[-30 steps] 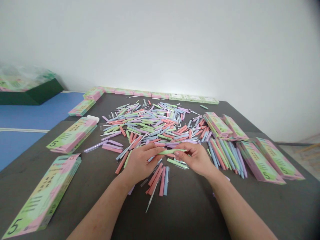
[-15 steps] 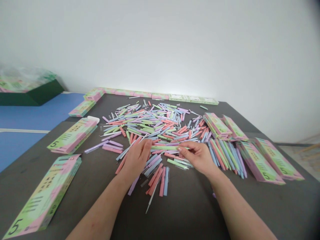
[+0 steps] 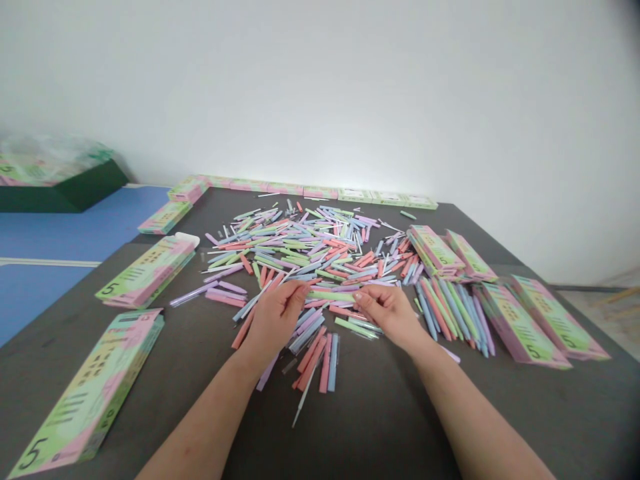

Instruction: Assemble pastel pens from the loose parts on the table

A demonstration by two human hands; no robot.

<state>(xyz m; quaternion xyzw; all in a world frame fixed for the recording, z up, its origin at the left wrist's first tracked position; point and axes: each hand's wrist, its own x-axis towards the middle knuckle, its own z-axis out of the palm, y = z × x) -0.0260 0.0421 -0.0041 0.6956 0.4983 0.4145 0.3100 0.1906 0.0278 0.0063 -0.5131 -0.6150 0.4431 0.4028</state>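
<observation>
Between my two hands lies a light green pen, held level above a spread of pastel pens and pen parts. My left hand pinches its left end, thumb and fingertips together. On its right end, the thumb and fingers of my right hand are closed. Just below the hands are loose coral barrels, a blue barrel and a white refill with its tip toward me. A row of mixed pens lies side by side to the right of my right hand.
Printed pen boxes stand along the left side of the dark table; more boxes lie at the right. A line of boxes runs along the back by the wall. A green tray sits on a blue surface at far left.
My right hand has moved slightly left along the green pen, hiding its right end. A purple pen by my right wrist shows in a different spot. The left hand has barely moved.
</observation>
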